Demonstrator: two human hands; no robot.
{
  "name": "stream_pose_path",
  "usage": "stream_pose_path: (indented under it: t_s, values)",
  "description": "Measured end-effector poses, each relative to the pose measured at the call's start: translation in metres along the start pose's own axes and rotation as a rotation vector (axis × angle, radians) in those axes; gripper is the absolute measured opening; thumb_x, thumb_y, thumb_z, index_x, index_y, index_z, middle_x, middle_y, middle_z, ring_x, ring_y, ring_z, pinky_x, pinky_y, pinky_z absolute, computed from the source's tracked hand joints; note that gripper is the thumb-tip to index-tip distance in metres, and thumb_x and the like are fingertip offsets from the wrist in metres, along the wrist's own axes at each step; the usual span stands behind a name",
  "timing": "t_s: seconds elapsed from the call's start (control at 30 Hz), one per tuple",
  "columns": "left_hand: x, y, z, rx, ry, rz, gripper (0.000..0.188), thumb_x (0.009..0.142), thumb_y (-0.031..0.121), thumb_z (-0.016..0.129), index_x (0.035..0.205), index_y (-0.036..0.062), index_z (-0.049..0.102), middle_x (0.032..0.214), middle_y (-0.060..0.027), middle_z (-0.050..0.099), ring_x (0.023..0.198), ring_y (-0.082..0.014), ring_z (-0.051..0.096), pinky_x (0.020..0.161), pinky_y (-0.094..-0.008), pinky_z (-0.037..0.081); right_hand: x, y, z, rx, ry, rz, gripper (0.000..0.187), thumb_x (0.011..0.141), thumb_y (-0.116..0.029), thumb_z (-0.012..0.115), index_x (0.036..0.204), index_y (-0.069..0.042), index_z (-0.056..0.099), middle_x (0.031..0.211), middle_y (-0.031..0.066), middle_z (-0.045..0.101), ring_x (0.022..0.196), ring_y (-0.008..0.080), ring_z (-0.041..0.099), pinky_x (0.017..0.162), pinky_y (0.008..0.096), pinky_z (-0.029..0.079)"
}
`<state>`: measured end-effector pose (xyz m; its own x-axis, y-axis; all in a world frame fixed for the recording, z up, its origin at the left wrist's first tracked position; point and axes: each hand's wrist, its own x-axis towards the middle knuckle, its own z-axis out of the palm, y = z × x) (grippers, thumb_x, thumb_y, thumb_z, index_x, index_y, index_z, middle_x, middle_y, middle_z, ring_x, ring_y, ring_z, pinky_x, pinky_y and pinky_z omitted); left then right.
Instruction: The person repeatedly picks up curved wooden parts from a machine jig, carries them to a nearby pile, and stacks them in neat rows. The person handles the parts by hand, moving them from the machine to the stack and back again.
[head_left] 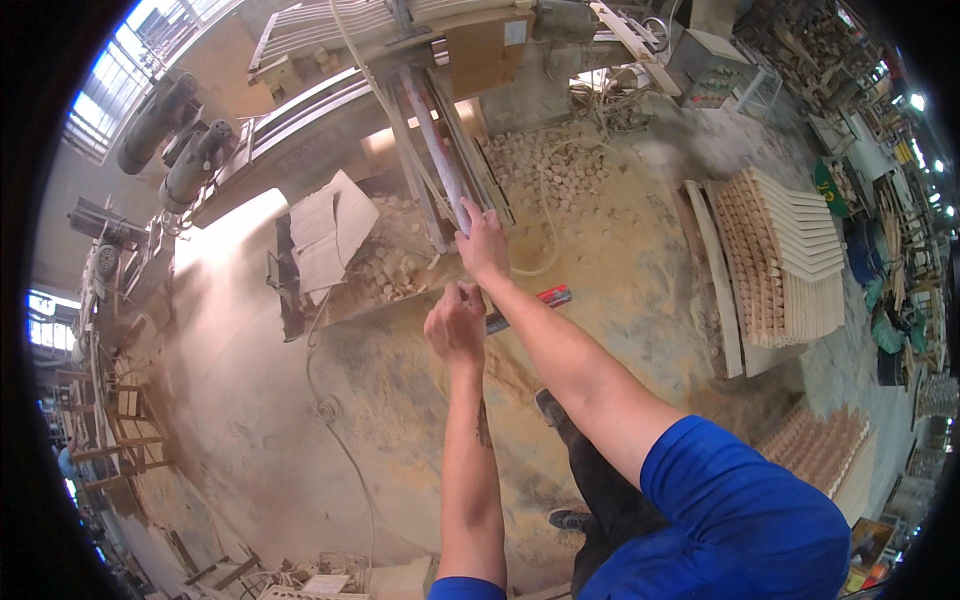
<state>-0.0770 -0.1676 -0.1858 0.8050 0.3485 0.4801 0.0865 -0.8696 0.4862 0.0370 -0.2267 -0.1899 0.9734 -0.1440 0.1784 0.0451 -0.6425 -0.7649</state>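
Observation:
My right hand (pixel 484 245) reaches out to the near end of a long grey bar (pixel 436 145). Its fingers are bent around that end, and the bar runs away from me between rails. Closer to me, my left hand (pixel 457 322) is closed in a fist. From its right side sticks out a dark bar-like tool with a red end (pixel 553 295), partly covered by my right forearm. The fist appears to grip this tool, though the part inside the fingers is hidden. Under the rails lie small round wooden offcuts (pixel 395 272) and a torn sheet of cardboard (pixel 335 225).
A machine frame with rails (pixel 300 115) stands ahead. More wooden offcuts (pixel 560 165) cover the dusty floor (pixel 400 430). Stacked angled wooden pieces (pixel 790 260) stand to the right, with another stack (pixel 815 450) nearer. A cable (pixel 345 450) trails across the floor on the left.

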Motion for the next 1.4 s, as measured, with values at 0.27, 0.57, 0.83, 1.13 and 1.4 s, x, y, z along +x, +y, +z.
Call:
stream_pose_path:
  t_s: [0.27, 0.57, 0.83, 1.13, 1.4]
  values:
    - [0.014, -0.004, 0.006, 0.022, -0.035, -0.007, 0.023, 0.091, 0.025, 0.065, 0.073, 0.0114, 0.062, 0.069, -0.0123, 0.068, 0.063, -0.0321, 0.066, 0.059, -0.0416, 0.05, 0.012, -0.006, 0.003, 0.037, -0.043, 0.049, 0.062, 0.086, -0.015, 0.074, 0.144, -0.016, 0.053, 0.115, 0.0179, 0.058, 0.108, 0.0392, 0.062, 0.092, 0.0497, 0.052]
    - [0.041, -0.005, 0.017, -0.035, 0.043, 0.022, 0.022, 0.09, 0.025, 0.067, 0.075, 0.0085, 0.066, 0.071, -0.0154, 0.068, 0.065, -0.0351, 0.066, 0.06, -0.0438, 0.051, 0.04, -0.012, 0.014, 0.086, 0.078, -0.011, 0.054, 0.09, -0.028, 0.075, 0.139, -0.013, 0.059, 0.108, 0.0203, 0.06, 0.103, 0.0411, 0.061, 0.089, 0.0499, 0.049]
    - [0.079, -0.001, 0.032, 0.158, -0.247, -0.136, 0.037, 0.094, 0.037, 0.056, 0.081, 0.0053, 0.071, 0.083, -0.021, 0.072, 0.079, -0.0405, 0.071, 0.07, -0.0482, 0.054, 0.076, -0.012, 0.035, 0.003, 0.147, -0.034, 0.053, 0.094, -0.03, 0.07, 0.142, -0.013, 0.055, 0.117, 0.0172, 0.058, 0.107, 0.0392, 0.059, 0.093, 0.0515, 0.048]
    - [0.075, -0.01, 0.025, 0.238, -0.416, -0.166, 0.043, 0.096, 0.036, 0.049, 0.087, 0.0032, 0.075, 0.086, -0.0242, 0.072, 0.082, -0.042, 0.072, 0.076, -0.0511, 0.056, 0.054, -0.02, 0.028, -0.102, 0.042, -0.118, 0.057, 0.095, -0.014, 0.061, 0.15, -0.014, 0.046, 0.127, 0.0181, 0.053, 0.115, 0.0425, 0.055, 0.1, 0.0529, 0.047]
    - [-0.037, 0.022, -0.051, 0.044, -0.512, -0.125, 0.035, 0.096, 0.031, 0.055, 0.082, 0.0033, 0.071, 0.077, -0.0222, 0.07, 0.073, -0.0417, 0.07, 0.069, -0.0523, 0.054, -0.072, 0.011, -0.035, -0.05, 0.06, -0.118, 0.062, 0.096, -0.016, 0.063, 0.154, -0.008, 0.042, 0.129, 0.0232, 0.054, 0.118, 0.0416, 0.055, 0.1, 0.0501, 0.048]
